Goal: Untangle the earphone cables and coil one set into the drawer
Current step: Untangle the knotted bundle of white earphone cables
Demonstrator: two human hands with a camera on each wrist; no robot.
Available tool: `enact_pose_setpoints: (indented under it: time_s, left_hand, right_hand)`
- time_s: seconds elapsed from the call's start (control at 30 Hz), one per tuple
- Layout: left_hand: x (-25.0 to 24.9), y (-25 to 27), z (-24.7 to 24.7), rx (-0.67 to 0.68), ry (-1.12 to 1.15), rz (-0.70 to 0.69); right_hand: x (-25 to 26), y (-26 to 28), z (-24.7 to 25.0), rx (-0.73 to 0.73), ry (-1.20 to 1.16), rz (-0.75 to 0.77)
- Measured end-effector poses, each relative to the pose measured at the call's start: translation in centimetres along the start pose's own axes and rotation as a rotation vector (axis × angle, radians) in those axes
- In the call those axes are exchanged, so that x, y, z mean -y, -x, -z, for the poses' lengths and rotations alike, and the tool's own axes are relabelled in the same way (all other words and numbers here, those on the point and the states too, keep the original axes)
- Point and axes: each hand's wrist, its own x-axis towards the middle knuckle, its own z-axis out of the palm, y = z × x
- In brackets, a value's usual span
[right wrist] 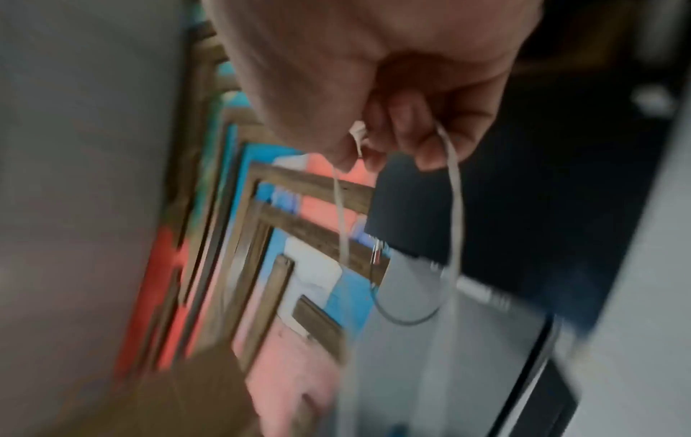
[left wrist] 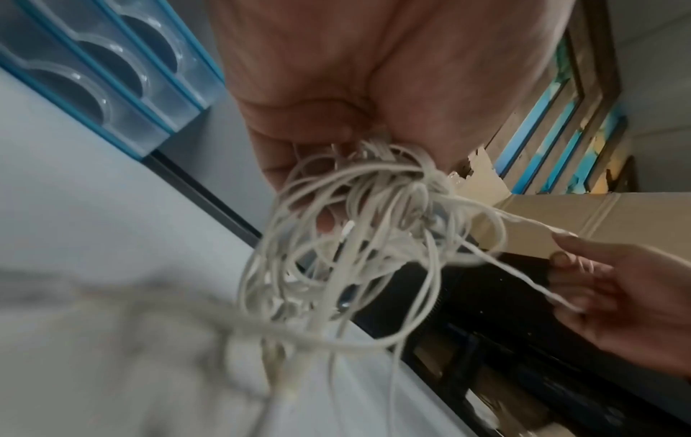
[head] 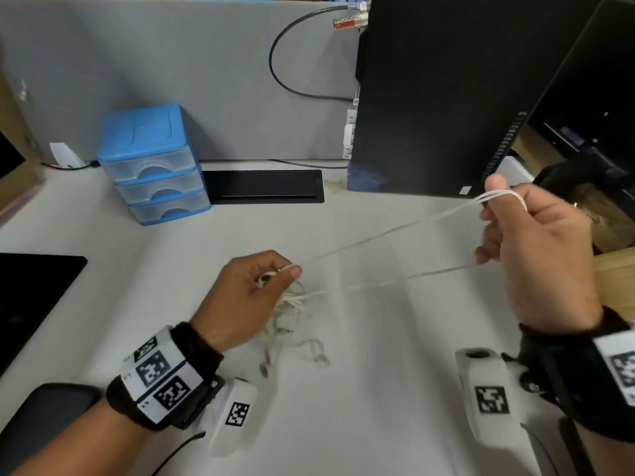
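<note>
A tangled bundle of white earphone cables (head: 292, 304) hangs from my left hand (head: 254, 286) over the middle of the white desk, its loops (left wrist: 355, 251) bunched under the curled fingers. Loose ends with earbuds (head: 319, 359) trail on the desk below. Two strands (head: 395, 231) stretch up and right to my right hand (head: 536, 242), which pinches a loop of cable (right wrist: 452, 189) between thumb and fingers, raised near the computer tower. The blue three-drawer unit (head: 154, 163) stands at the back left with all drawers closed.
A black computer tower (head: 436, 94) stands at the back right, a black cable-slot cover (head: 264, 187) beside the drawers. A dark pad (head: 31, 297) lies at the left edge, and a grey partition (head: 137, 63) runs behind the desk.
</note>
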Motion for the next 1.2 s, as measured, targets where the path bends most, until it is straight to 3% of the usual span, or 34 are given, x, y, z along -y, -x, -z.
enact_pose_setpoints:
  time_s: [0.1, 0.2, 0.27, 0.4, 0.47, 0.53, 0.67, 0.77, 0.93, 1.2]
  left_hand:
    - [0.4, -0.8, 1.2, -0.092, -0.065, -0.017]
    - [0.3, -1.1, 2.0, -0.131, -0.082, -0.01]
    - [-0.4, -1.0, 1.8, -0.103, -0.011, -0.003]
    - [-1.5, -0.3, 1.0, 0.011, 0.125, 0.031]
    - [-2.0, 0.1, 0.7, 0.088, 0.146, 0.031]
    - [-2.5, 0.5, 0.4, 0.162, 0.129, 0.015]
    - [-3.4, 1.4, -0.2, 0.306, 0.106, -0.025]
    - [-3.6, 1.8, -0.4, 0.349, 0.137, 0.009]
    - [-3.6, 1.8, 0.0, 0.364, 0.126, 0.05]
    - [-3.5, 1.7, 0.3, 0.477, 0.198, 0.073]
  right_hand:
    - [-0.8, -0.7, 1.3, -0.194, 0.245, 0.267]
    - [-1.4, -1.8, 2.2, -0.203, 0.316, 0.254]
    - [-2.1, -1.9, 2.0, -0.012, 0.375, 0.125]
    - [-4.2, 0.3, -0.3, 0.532, 0.701, -0.07]
    - [-5.0, 1.9, -1.2, 0.769, 0.773, -0.075]
    - [-4.5, 3.5, -2.4, 0.887, 0.688, 0.01]
    - [-3.8, 5.7, -4.0, 0.842, 0.314, 0.119]
    - [-3.9, 6.2, -4.5, 0.736, 0.296, 0.146]
    - [-3.9, 5.7, -4.3, 0.607, 0.085, 0.021]
    - [-2.4, 5.3, -3.6, 0.767, 0.029, -0.091]
